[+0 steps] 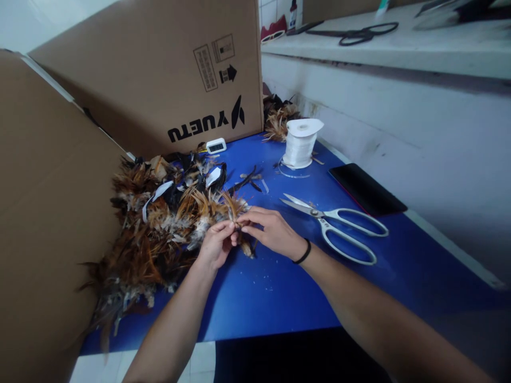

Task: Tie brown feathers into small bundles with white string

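My left hand (217, 242) pinches a small bunch of brown feathers (229, 207) between thumb and fingers at the right edge of a feather pile. My right hand (275, 230), with a black band at the wrist, meets it there, its fingertips closed on the base of the same bunch. The exact grip point is small and partly hidden by the fingers. The feather pile (139, 250), brown, black and grey, spreads to the left, with white paper strips (162, 190) on it. Silver scissors (319, 214) lie partly spread to the right of my right hand.
A white spool of thread (300, 146) stands on the blue table (271, 303), near a dark phone (367, 189). Behind are a small white digital device (216, 146) and more feathers (281, 119). Cardboard (131, 69) walls off the left and back. Black scissors (363, 34) rest on a ledge.
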Demonstrator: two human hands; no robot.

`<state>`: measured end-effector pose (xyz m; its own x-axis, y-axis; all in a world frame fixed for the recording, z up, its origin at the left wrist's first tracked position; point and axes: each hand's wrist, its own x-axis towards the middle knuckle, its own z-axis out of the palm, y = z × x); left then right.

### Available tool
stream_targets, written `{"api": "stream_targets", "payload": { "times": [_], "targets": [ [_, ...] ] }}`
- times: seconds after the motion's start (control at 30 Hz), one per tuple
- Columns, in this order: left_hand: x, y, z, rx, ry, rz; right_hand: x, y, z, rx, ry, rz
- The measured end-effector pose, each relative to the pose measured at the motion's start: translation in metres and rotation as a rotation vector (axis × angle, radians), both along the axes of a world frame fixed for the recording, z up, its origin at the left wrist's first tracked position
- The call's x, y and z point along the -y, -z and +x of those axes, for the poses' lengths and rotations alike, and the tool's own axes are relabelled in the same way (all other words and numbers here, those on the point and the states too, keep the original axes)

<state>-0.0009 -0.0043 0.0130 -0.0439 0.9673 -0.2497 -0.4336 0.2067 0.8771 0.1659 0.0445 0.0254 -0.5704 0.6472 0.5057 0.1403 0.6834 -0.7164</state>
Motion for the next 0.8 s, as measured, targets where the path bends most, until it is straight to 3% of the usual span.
{"api": "stream_targets", "payload": {
  "times": [0.3, 0.43, 0.53, 0.63, 0.73, 0.8],
  "targets": [
    [0.001, 0.001, 0.000, 0.036, 0.061, 0.009, -0.001, 0.002, 0.002, 0.013, -0.010, 0.201],
    [0.001, 0.000, 0.000, 0.034, 0.078, 0.016, 0.003, -0.005, 0.003, 0.017, -0.017, 0.180],
    [0.003, 0.000, 0.000, 0.019, 0.079, 0.033, 0.005, -0.009, 0.001, -0.085, 0.047, -0.026],
    [0.003, 0.001, 0.001, -0.015, 0.072, 0.090, 0.005, -0.010, -0.003, -0.238, 0.116, -0.369],
    [0.003, 0.003, 0.002, -0.121, 0.055, 0.174, 0.006, -0.010, -0.008, -0.398, 0.133, -0.684],
    [0.003, 0.005, 0.002, -0.224, 0.041, 0.227, 0.007, -0.010, -0.010, -0.468, 0.114, -0.795]
  ]
}}
